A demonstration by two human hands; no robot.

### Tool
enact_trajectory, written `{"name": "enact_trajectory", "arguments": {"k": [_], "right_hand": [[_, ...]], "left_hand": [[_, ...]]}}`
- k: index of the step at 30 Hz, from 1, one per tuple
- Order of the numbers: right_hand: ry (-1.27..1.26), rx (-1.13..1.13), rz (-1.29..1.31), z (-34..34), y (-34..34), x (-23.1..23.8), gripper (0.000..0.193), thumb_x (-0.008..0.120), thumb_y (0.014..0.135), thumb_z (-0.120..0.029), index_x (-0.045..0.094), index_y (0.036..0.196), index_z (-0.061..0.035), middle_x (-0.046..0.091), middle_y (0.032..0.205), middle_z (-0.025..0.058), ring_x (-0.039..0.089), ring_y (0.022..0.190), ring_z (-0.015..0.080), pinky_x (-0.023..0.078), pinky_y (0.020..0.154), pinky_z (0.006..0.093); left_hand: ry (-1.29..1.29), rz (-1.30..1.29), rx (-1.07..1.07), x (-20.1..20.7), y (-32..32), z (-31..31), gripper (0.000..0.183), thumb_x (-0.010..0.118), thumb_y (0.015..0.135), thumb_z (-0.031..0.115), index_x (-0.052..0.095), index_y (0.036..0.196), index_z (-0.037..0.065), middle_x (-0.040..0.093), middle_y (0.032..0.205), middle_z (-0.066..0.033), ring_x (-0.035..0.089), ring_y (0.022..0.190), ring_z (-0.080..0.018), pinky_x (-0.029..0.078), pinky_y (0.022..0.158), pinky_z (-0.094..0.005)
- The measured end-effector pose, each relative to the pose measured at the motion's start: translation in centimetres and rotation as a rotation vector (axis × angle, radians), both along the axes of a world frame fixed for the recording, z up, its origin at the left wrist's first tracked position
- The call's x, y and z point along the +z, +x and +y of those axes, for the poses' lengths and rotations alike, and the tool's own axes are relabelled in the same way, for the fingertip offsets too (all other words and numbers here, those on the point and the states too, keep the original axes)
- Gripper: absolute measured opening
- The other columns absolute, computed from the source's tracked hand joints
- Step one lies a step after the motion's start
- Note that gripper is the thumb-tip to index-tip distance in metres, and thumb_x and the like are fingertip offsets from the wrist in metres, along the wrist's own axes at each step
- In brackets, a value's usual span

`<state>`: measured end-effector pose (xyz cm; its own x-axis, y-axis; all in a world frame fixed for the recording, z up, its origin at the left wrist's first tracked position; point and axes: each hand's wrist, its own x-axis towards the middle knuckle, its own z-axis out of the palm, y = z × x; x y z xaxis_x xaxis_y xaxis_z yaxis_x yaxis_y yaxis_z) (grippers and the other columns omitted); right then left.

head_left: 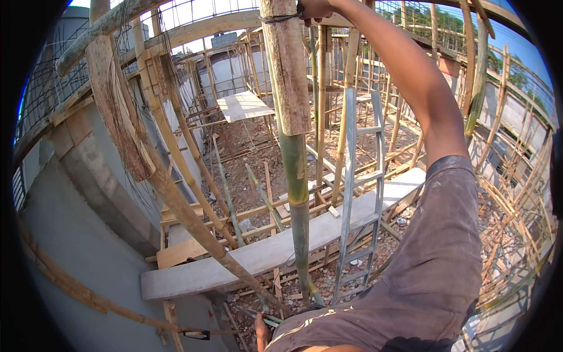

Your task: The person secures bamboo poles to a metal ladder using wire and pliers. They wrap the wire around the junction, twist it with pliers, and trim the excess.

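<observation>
Around us, rubble ground spreads between a grey wall on the left and bamboo poles all about. A long pale beam crosses above it, its left end near the wall. Toward the beam's right end, a metal ladder stands in the way; a slanting pole crosses nearer its left end. Between them our upright green pole passes before the beam, a rough wood strip against its upper part. Our right hand curls its fingers beside the black wire round the strip; we cannot tell whether they clamp it. Our left hand is at the lower edge, fingers too hidden to tell.
</observation>
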<state>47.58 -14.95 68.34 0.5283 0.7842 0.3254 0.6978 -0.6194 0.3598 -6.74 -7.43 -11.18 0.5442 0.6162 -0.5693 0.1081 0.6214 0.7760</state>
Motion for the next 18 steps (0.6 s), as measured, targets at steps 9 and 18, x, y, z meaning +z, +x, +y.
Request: {"name": "enact_trajectory", "arguments": {"k": [9, 18], "right_hand": [[0.030, -0.045, -0.338, -4.4, -8.6, -1.4, 0.024, 0.058, 0.088, -0.021, 0.075, 0.096, -0.0067, 0.073, 0.091, 0.0161, 0.071, 0.084, 0.0293, 0.056, 0.078, 0.0420], [0.215, -0.087, -0.443, -2.3, -15.8, -4.0, 0.024, 0.053, 0.088, -0.012, 0.069, 0.085, 0.0039, 0.070, 0.088, 0.0258, 0.070, 0.086, 0.0342, 0.057, 0.078, 0.0448]], "left_hand": [[-0.159, -0.045, -0.067, -1.5, 1.0, 1.0, 0.032, 0.049, 0.093, 0.037, 0.061, 0.096, 0.007, 0.061, 0.081, -0.0070, 0.060, 0.074, -0.0229, 0.050, 0.069, -0.0377], [-0.144, -0.072, 0.029, -4.4, -0.6, 1.1, 0.029, 0.052, 0.092, 0.035, 0.060, 0.092, 0.007, 0.056, 0.078, -0.0055, 0.057, 0.072, -0.0218, 0.047, 0.067, -0.0391]]}}
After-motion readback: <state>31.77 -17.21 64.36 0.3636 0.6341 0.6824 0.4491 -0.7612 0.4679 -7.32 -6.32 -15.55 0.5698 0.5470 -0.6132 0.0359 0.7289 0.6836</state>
